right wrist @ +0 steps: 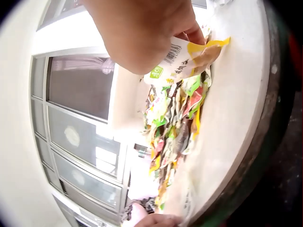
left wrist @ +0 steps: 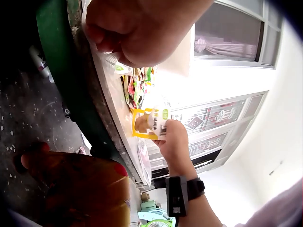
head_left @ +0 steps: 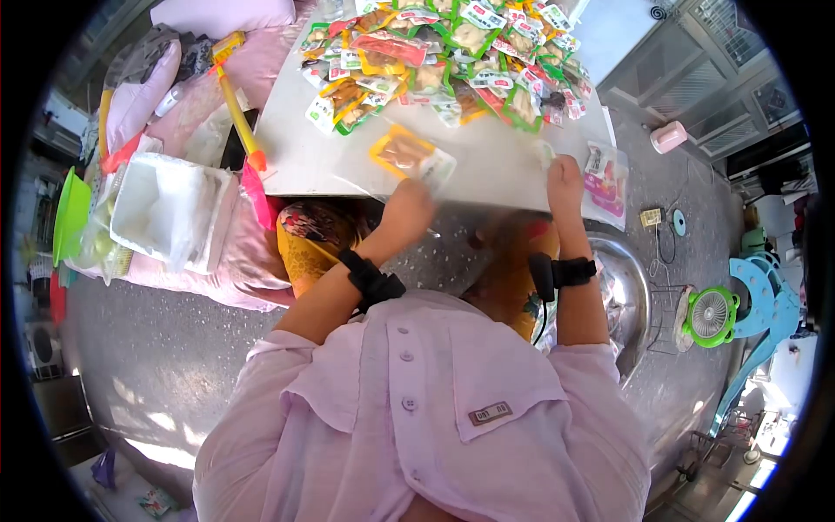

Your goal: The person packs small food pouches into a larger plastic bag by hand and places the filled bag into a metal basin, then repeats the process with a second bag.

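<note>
In the head view my left hand [head_left: 407, 213] is curled at the pale end of a yellow-edged food packet [head_left: 403, 155], which lies over the white table and looks blurred. The left wrist view shows the curled fingers of that hand pinching clear-white plastic [left wrist: 112, 57]. My right hand [head_left: 565, 184] grips another yellow-and-white food packet [left wrist: 150, 124] by its white end, a barcode beside the fingers. Seen from the head it is almost edge-on; the right wrist view shows this packet [right wrist: 191, 61] tilted above the table.
A heap of colourful food packets [head_left: 444, 65] covers the far part of the table [head_left: 322, 170]. A clear bag [head_left: 606, 178] lies at its right edge. On the left stand a white foam box [head_left: 165, 209] and a yellow-handled tool [head_left: 233, 109]. A metal basin [head_left: 639, 287] is low at right.
</note>
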Available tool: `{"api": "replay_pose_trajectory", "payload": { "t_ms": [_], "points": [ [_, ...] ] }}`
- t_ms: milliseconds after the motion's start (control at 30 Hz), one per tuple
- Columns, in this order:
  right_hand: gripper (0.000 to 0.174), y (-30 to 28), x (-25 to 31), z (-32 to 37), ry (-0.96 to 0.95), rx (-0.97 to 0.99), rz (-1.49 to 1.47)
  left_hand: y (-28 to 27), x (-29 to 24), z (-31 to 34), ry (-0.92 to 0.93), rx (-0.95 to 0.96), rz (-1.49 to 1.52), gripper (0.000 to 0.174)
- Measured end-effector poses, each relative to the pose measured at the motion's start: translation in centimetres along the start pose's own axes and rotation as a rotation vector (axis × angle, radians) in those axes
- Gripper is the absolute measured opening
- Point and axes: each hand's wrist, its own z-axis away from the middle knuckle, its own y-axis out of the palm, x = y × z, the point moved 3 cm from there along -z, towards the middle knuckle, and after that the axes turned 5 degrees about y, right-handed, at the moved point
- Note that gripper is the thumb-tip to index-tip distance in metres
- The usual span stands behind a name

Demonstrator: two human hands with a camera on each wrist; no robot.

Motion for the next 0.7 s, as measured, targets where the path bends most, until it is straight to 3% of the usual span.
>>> {"api": "replay_pose_trajectory", "payload": {
  "t_ms": [33, 133, 200, 267, 333, 367, 433, 567, 700],
  "points": [
    [0.011, -1.0, 0.6, 0.3, 0.074, -0.036, -0.163, 0.1, 0.1, -0.4, 0.027, 0.021, 0.0, 0.01],
    [0.012, -1.4, 3.2, 1.9, 0.584, -0.044, -0.997, 1.1, 0.9, -0.8, -0.056, -0.097, 0.168, 0.014],
    [0.013, -0.7, 3.4, 2.8, 0.266, 0.075, -0.765, 1.2, 0.8, -1.4, -0.126, -0.051, 0.236, 0.015],
    [0.013, 0.1, 3.7, 3.6, 0.282, 0.163, -0.911, 1.2, 0.7, -1.8, -0.19, -0.002, 0.267, 0.016],
    [0.014, 1.5, 4.6, 4.2, 0.636, 0.224, -1.44, 1.2, 0.7, -2.0, -0.247, 0.049, 0.257, 0.016],
    [0.013, 2.2, 4.2, 4.4, 0.622, 0.224, -1.469, 1.2, 0.6, -2.0, -0.239, 0.028, 0.248, 0.016],
    [0.014, 2.4, 3.7, 4.6, 0.377, 0.218, -1.075, 1.1, 0.5, -2.0, -0.223, -0.009, 0.229, 0.017],
    [0.015, 4.3, 2.0, 5.2, 0.7, 0.247, -1.491, 0.6, 0.3, -2.1, -0.199, -0.046, 0.175, 0.015],
    [0.017, 5.8, 0.7, 5.9, 0.792, 0.31, -1.605, 0.7, 0.2, -2.1, -0.134, -0.064, 0.111, 0.011]
  ]
}}
